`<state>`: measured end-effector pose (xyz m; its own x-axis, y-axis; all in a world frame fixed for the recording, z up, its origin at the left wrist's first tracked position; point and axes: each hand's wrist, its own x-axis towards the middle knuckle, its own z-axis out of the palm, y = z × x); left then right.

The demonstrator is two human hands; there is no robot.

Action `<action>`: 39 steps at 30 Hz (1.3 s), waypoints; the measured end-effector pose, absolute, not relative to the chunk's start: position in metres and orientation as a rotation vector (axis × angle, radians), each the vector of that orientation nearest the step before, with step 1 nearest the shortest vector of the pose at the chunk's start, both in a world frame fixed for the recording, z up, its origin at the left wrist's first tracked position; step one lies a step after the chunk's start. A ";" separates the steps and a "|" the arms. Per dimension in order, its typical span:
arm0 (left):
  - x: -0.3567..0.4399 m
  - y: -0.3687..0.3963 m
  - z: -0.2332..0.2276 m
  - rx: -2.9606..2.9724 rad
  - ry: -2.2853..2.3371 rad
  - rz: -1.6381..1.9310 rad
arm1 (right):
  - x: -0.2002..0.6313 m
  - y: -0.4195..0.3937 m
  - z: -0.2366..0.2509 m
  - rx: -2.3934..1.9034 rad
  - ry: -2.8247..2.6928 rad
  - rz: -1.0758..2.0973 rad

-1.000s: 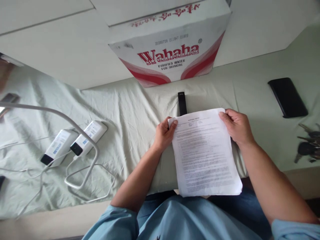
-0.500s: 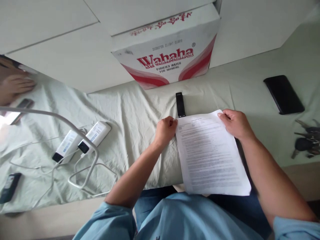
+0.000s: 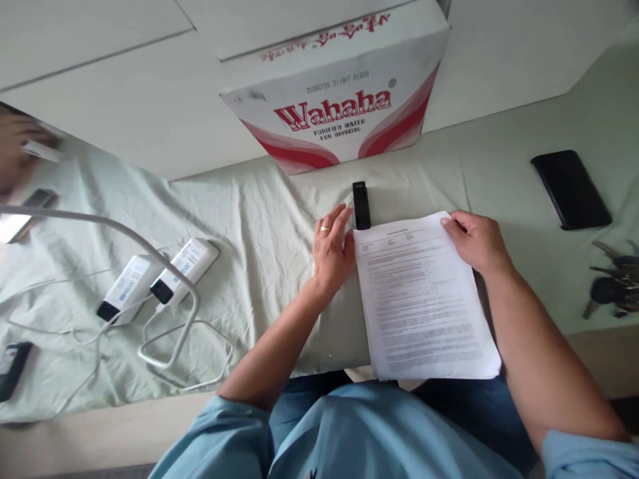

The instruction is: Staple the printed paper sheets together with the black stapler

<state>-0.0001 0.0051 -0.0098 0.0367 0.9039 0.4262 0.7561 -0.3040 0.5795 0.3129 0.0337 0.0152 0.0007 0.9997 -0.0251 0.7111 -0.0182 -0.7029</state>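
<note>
A stack of printed paper sheets (image 3: 424,299) lies in front of me, its lower end reaching past the table edge over my lap. My right hand (image 3: 474,241) pinches the upper right corner, thumb on top. At the upper left corner, my left hand (image 3: 333,249) has its fingers stretched forward and apart, with a ring on one of them. Its thumb is beside the paper's edge, and the fingertips are close to a black oblong object (image 3: 361,205), which looks like a stapler. That object lies just beyond the top edge of the sheets.
A Wahaha water carton (image 3: 339,113) stands at the back against white panels. Left are two white power banks (image 3: 184,269) with cables (image 3: 174,352) and a black device (image 3: 14,369). A blurred person's hand (image 3: 22,150) shows far left. Right lie a black phone (image 3: 572,189) and keys (image 3: 616,279).
My left hand has let go of the paper's upper left corner and stretched its fingers toward the black object. The sheets now lie flatter. My right hand keeps its corner.
</note>
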 end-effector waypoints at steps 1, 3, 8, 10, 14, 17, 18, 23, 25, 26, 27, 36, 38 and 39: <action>-0.002 0.006 -0.012 2.212 1.625 1.148 | 0.313 0.034 0.015 -1.782 -1.759 0.747; -0.004 0.008 -0.016 2.312 1.460 1.150 | 0.315 0.034 0.016 -1.791 -1.751 0.738; -0.003 0.011 -0.026 2.305 1.454 1.126 | 0.319 0.034 0.017 -1.790 -1.742 0.786; -0.003 0.012 -0.030 2.278 1.529 1.120 | 0.320 0.034 0.017 -1.784 -1.740 0.822; -0.003 0.015 -0.037 2.059 1.717 1.119 | 0.320 0.034 0.016 -1.796 -1.737 0.829; -0.004 0.017 -0.040 1.874 1.814 1.132 | 0.318 0.035 0.017 -1.824 -1.740 0.805; -0.004 0.017 -0.040 1.854 1.812 1.145 | 0.318 0.036 0.017 -1.831 -1.737 0.796; -0.005 0.015 -0.033 2.042 1.580 1.231 | 0.319 0.038 0.019 -1.821 -1.736 0.760; -0.006 0.015 -0.031 2.124 1.482 1.240 | 0.320 0.039 0.019 -1.824 -1.740 0.759; -0.006 0.015 -0.030 2.148 1.443 1.240 | 0.321 0.039 0.019 -1.829 -1.741 0.761; -0.006 0.015 -0.030 2.164 1.413 1.241 | 0.321 0.039 0.020 -1.835 -1.740 0.763; -0.002 0.010 -0.028 2.105 1.530 1.056 | 0.320 0.041 0.011 -1.778 -1.676 0.700; -0.004 0.014 -0.030 2.025 1.437 1.100 | 0.319 0.040 0.011 -1.724 -1.635 0.779; -0.006 0.016 -0.032 1.977 1.359 1.148 | 0.319 0.039 0.013 -1.688 -1.622 0.845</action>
<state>-0.0057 0.0156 -0.0322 0.1558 0.9165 0.3685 0.5164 -0.3936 0.7605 0.3187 0.0389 0.0132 0.0307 0.9994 -0.0176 0.5868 -0.0323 -0.8091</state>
